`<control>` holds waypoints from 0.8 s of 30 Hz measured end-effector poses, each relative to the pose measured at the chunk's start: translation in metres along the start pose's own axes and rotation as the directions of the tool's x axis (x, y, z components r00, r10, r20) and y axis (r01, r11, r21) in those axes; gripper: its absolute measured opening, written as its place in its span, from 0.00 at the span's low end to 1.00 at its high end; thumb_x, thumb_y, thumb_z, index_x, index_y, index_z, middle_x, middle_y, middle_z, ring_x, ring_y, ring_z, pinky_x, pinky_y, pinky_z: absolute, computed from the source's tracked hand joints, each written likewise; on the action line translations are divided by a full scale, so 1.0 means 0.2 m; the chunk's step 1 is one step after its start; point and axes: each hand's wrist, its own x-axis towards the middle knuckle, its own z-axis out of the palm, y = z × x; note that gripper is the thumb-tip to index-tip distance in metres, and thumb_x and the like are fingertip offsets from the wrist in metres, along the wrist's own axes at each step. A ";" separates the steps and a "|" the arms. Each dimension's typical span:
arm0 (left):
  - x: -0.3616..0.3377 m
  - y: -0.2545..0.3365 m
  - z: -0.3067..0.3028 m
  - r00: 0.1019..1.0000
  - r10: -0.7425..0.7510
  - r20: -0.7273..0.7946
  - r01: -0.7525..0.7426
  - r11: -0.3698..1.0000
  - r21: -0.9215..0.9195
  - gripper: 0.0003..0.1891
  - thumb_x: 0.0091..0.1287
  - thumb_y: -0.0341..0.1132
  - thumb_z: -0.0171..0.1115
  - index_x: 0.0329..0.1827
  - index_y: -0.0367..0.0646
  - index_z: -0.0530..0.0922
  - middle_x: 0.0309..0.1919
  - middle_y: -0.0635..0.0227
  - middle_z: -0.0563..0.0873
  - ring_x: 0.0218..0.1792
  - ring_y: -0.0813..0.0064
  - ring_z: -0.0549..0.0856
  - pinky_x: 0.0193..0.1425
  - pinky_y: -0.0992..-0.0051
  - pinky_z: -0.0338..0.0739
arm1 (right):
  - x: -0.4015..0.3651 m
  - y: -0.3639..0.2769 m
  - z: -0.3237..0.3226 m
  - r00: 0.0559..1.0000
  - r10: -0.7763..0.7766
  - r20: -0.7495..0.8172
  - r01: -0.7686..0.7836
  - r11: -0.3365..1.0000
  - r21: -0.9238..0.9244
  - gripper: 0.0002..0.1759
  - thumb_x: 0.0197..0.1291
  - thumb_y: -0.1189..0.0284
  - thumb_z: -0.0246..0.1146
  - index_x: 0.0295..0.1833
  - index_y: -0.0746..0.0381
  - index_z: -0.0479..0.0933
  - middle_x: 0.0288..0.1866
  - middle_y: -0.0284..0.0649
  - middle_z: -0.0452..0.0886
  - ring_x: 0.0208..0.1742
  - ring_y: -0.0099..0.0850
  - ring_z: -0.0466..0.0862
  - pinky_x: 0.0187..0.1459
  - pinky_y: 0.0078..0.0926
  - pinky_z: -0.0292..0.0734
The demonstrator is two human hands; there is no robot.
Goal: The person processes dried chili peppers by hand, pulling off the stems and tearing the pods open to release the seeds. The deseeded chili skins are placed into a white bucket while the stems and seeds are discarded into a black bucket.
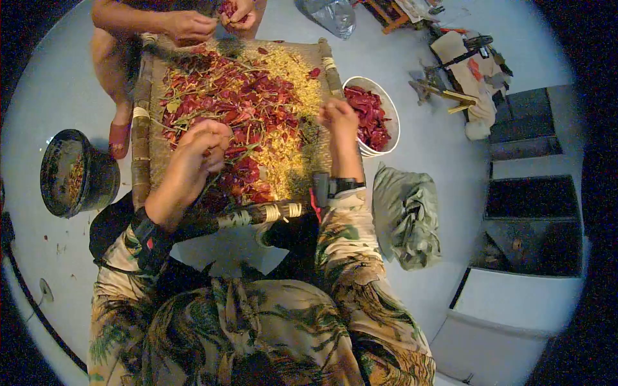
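The left hand (205,145) hovers over the near left part of the dried red peppers (235,96), its fingers curled inward; whether it grips anything cannot be made out. The right hand (339,116) is well apart from it, above the right edge of the woven tray (140,145), with bent fingers close together; whether something is pinched there cannot be told either. The red peppers lie in a loose heap with stalks across the left and middle of the tray, and yellow seeds (293,74) spread along the right side, from far to near. Just right of the tray stands a white bucket (397,128) with red pieces (368,119) inside, and nearer lies a crumpled green-grey sack (409,219). To the left, a black tub (101,177) stands on the floor (51,238) with some small bits in it. At the far left edge of the tray are another person's two hands: one (191,27) has its fingertips together, and the other (241,14) holds a few red bits. A clear plastic bag (331,16) lies on the floor beyond the far right corner
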 end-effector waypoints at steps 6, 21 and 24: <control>0.01 0.01 0.01 0.997 -0.067 -0.026 0.069 0.993 0.091 0.05 0.60 0.28 0.52 0.38 0.41 0.73 0.23 0.75 0.72 0.18 0.87 0.64 0.21 0.83 0.57 | -0.11 0.07 0.30 0.829 -0.388 0.404 0.560 0.583 -0.589 0.18 0.56 0.81 0.55 0.52 0.57 0.75 0.45 0.46 0.79 0.47 0.43 0.79 0.48 0.32 0.75; 0.04 -0.05 -0.01 0.999 -0.053 -0.015 0.054 0.992 0.114 0.05 0.59 0.28 0.53 0.37 0.42 0.74 0.22 0.75 0.73 0.17 0.87 0.65 0.19 0.84 0.57 | -0.13 0.06 0.26 0.926 -0.132 0.354 0.345 0.680 -0.647 0.11 0.59 0.67 0.57 0.41 0.63 0.75 0.33 0.49 0.79 0.35 0.45 0.81 0.39 0.43 0.76; 0.04 -0.06 0.01 0.997 -0.063 -0.054 0.072 0.979 0.193 0.06 0.59 0.28 0.54 0.38 0.42 0.75 0.22 0.76 0.74 0.17 0.87 0.65 0.19 0.84 0.57 | -0.14 0.07 0.26 0.931 -0.001 0.366 0.092 0.968 -0.232 0.07 0.60 0.71 0.57 0.39 0.64 0.75 0.31 0.45 0.79 0.33 0.36 0.81 0.35 0.36 0.79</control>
